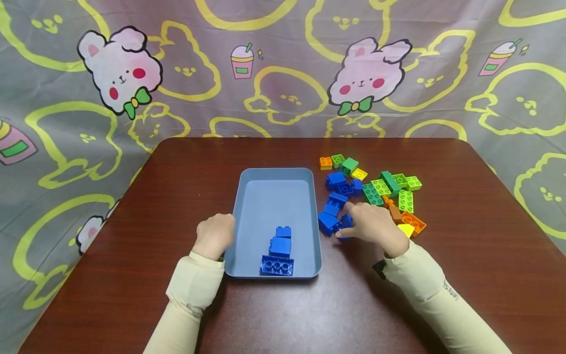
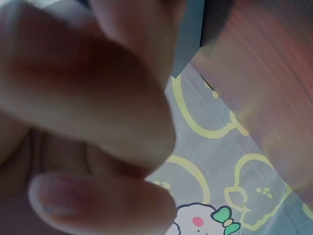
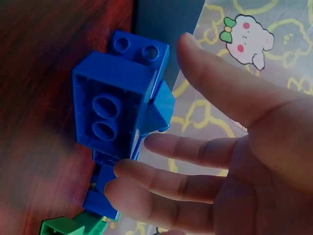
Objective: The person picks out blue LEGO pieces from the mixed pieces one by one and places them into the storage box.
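Observation:
My left hand (image 1: 215, 236) is beside the left rim of the grey-blue tray (image 1: 274, 174), its fingers curled toward the palm in the left wrist view. Inside the tray lie three blue toy bricks (image 1: 280, 246) in a row along the near right part; the nearest shows its hollow underside. To the right of the tray my right hand (image 1: 369, 223) reaches over a cluster of blue bricks (image 1: 328, 222). In the right wrist view its thumb and fingers are spread beside a blue brick (image 3: 107, 105) whose hollow underside faces the camera, with the fingertips close to its side.
Behind the blue cluster lie more blue bricks (image 1: 336, 181). Green bricks (image 1: 373, 194), orange bricks (image 1: 413, 223) and a yellow brick (image 1: 359, 174) are scattered farther right on the brown table (image 1: 177, 182). A patterned cloth (image 1: 283, 34) hangs behind the far edge.

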Motion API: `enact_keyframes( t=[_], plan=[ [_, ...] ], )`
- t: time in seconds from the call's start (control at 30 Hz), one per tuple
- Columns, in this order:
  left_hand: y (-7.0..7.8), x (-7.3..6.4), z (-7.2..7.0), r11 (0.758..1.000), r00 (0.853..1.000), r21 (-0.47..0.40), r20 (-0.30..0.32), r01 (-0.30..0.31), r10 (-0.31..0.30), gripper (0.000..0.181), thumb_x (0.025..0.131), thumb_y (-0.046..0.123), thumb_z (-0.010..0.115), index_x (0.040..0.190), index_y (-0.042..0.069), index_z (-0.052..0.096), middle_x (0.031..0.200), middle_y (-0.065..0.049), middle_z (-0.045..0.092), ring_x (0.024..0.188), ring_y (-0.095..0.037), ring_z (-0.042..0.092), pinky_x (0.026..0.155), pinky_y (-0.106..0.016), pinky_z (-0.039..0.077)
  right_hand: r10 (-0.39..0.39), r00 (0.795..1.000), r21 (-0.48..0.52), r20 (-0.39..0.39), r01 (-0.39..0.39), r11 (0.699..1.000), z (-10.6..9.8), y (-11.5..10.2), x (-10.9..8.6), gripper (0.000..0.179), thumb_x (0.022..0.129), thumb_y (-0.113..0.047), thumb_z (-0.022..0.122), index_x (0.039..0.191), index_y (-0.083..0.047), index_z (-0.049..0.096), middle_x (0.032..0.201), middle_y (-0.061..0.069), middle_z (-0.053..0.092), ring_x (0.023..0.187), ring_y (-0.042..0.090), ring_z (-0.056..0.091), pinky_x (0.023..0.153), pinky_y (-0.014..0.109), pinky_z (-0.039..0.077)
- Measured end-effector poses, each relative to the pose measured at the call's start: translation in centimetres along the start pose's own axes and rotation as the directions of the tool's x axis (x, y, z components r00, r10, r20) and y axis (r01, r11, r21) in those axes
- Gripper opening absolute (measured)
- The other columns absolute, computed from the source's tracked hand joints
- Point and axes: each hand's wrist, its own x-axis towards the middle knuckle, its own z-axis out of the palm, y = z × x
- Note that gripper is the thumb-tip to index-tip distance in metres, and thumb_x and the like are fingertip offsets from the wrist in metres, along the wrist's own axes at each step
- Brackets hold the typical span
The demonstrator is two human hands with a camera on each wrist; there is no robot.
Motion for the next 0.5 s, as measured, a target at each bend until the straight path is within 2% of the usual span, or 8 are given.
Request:
enact_keyframes(
  t=[0.3,0.5],
  plan=[
    [-0.05,-0.07,0.05,1.0,1.0,-0.008,-0.008,-0.003,0.003,0.018,0.083,0.0,0.049,0.074,0.001,0.063,0.066,-0.013,0.057,0.058,-0.024,0.056,0.046,-0.041,0.043,0.003,1.0,-0.06,0.019,-0.001,0.998,0.04,-0.24,0.13,0.043,0.065,-0.033,0.079,0.098,-0.01,0.064,0.089,0.008,0.058,0.069,0.019,0.052,0.047,0.029,0.043],
    [-0.11,0.04,0.13,1.0,1.0,-0.005,-0.004,-0.004,0.004,0.018,0.084,0.0,0.048,0.074,0.001,0.063,0.066,-0.012,0.057,0.058,-0.024,0.056,0.046,-0.041,0.043,0.007,0.999,-0.037,0.031,-0.005,0.999,0.06,-0.39,0.32,0.04,0.065,-0.028,0.08,0.098,-0.01,0.064,0.089,0.006,0.061,0.071,0.018,0.053,0.049,0.029,0.043]
  ],
)
